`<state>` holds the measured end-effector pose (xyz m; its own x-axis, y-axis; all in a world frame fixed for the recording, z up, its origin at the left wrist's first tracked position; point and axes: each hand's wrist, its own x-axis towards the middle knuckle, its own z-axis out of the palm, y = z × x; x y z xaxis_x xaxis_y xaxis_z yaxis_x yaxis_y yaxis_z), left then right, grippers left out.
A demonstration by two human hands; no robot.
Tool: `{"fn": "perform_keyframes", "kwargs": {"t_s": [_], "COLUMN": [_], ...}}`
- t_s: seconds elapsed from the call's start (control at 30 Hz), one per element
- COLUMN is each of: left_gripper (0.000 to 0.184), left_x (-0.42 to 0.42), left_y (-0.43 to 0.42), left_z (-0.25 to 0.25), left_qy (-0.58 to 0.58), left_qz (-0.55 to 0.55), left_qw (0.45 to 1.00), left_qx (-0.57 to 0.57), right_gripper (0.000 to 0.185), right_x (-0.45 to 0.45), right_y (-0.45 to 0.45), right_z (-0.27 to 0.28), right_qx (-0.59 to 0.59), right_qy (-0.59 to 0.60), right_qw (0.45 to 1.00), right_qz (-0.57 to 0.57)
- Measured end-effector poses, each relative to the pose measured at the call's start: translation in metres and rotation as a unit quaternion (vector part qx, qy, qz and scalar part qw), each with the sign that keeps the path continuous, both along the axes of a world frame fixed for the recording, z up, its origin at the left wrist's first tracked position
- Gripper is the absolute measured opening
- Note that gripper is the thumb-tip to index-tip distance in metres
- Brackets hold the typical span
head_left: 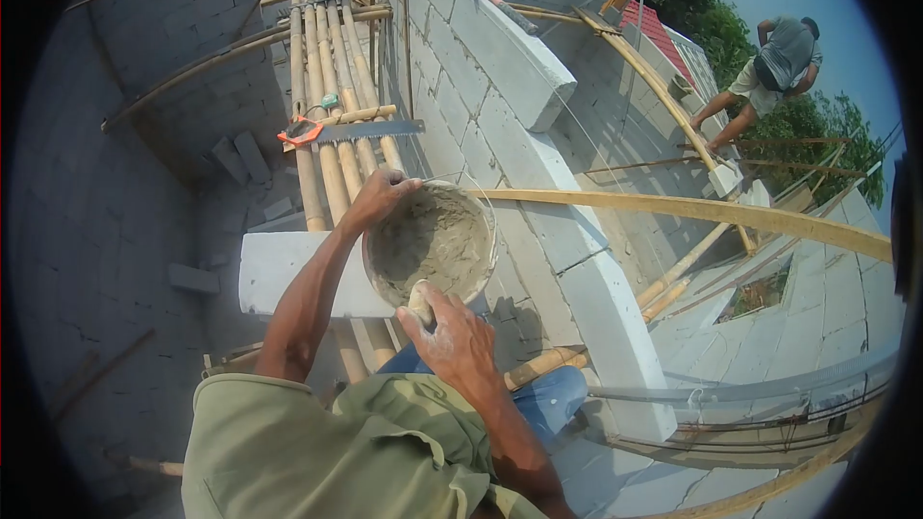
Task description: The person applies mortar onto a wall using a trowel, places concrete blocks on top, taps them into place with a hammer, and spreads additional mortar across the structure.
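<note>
Working mortar (437,231) in a bucket (367,261) beside the block wall (527,216).
The left hand (382,195) is clamped on the bucket's far-left rim; the right hand (452,338) is wrapped round a pale handle (420,300) at the near edge, its other end hidden. The step looks like stirring or scooping; the next move would call for a steady rim and firm wrist.

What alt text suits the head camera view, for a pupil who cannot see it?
A person's left hand grips the rim of a bucket of grey mortar; the right hand holds a pale handle at its near edge. Beyond, an orange-handled saw lies across bamboo poles, beside a block wall.
</note>
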<state>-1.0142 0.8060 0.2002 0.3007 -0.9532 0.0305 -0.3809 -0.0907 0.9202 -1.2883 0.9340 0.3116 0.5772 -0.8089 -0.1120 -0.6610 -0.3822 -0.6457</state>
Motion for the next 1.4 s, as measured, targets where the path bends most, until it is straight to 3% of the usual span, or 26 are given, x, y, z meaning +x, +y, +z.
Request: {"fn": "perform_keyframes", "kwargs": {"t_s": [0.2, 0.3, 0.43, 0.5, 0.53, 0.57, 0.7, 0.73, 0.77, 0.8, 0.87, 0.97, 1.1, 1.2, 1.27, 1.4], "left_gripper": [0.047, 0.045, 0.041, 0.041, 0.042, 0.043, 0.043, 0.043, 0.042, 0.042, 0.04, 0.04, 0.037, 0.032, 0.031, 0.031], "left_x": [0.003, -0.007, -0.019, -0.023, -0.021, -0.014, -0.031, -0.039, -0.048, -0.055, -0.06, -0.071, -0.079, -0.099, -0.109, -0.109], "left_y": [-0.003, 0.008, 0.026, 0.043, 0.05, 0.052, 0.069, 0.075, 0.082, 0.086, 0.092, 0.097, 0.101, 0.105, 0.108, 0.098], "left_z": [-0.005, 0.007, -0.001, -0.003, 0.0, -0.014, -0.006, 0.002, 0.01, 0.015, 0.017, 0.019, 0.022, 0.042, 0.055, 0.046], "left_qy": [-0.01, -0.006, -0.017, -0.004, -0.019, -0.023, -0.006, -0.005, 0.011, 0.028, 0.05, 0.077, 0.059, 0.059, 0.018, 0.029], "left_qz": [-0.013, -0.004, 0.064, 0.082, 0.089, 0.095, 0.129, 0.12, 0.133, 0.136, 0.118, 0.14, 0.152, 0.16, 0.146, 0.139], "left_qw": [1.0, 1.0, 0.997, 0.994, 0.996, 0.995, 0.99, 0.991, 0.989, 0.988, 0.989, 0.983, 0.984, 0.983, 0.988, 0.987], "left_qx": [0.006, -0.014, -0.027, -0.072, -0.022, -0.033, -0.058, -0.061, -0.062, -0.063, -0.073, -0.087, -0.068, -0.072, -0.044, -0.076], "right_gripper": [0.042, 0.027, 0.025, 0.026, 0.025, 0.024, 0.024, 0.025, 0.026, 0.026, 0.024, 0.021, 0.015, 0.027, 0.032, 0.029], "right_x": [0.007, 0.009, 0.001, -0.009, -0.001, 0.009, 0.01, 0.012, 0.012, 0.001, -0.022, -0.038, -0.071, -0.068, -0.054, -0.049], "right_y": [-0.03, -0.047, -0.087, -0.101, -0.098, -0.093, -0.119, -0.126, -0.126, -0.12, -0.097, -0.085, -0.087, -0.085, -0.084, -0.052], "right_z": [-0.009, -0.024, -0.062, -0.074, -0.034, 0.008, -0.071, -0.084, -0.081, -0.08, -0.039, -0.005, 0.039, 0.075, 0.066, -0.01], "right_qx": [-0.043, -0.088, -0.101, -0.208, -0.016, 0.181, 0.186, 0.06, -0.066, -0.062, -0.024, -0.03, -0.178, -0.199, -0.189, -0.27], "right_qy": [0.067, 0.059, 0.147, 0.1, 0.204, 0.285, 0.2, 0.208, 0.21, 0.211, 0.246, 0.303, 0.211, 0.233, 0.243, 0.276], "right_qw": [0.996, 0.994, 0.959, 0.898, 0.937, 0.924, 0.949, 0.929, 0.875, 0.883, 0.937, 0.925, 0.934, 0.94, 0.941, 0.913], "right_qz": [-0.029, 0.008, 0.222, 0.375, 0.283, 0.177, 0.16, 0.301, 0.432, 0.414, 0.247, 0.225, 0.227, 0.152, 0.14, 0.133]}}
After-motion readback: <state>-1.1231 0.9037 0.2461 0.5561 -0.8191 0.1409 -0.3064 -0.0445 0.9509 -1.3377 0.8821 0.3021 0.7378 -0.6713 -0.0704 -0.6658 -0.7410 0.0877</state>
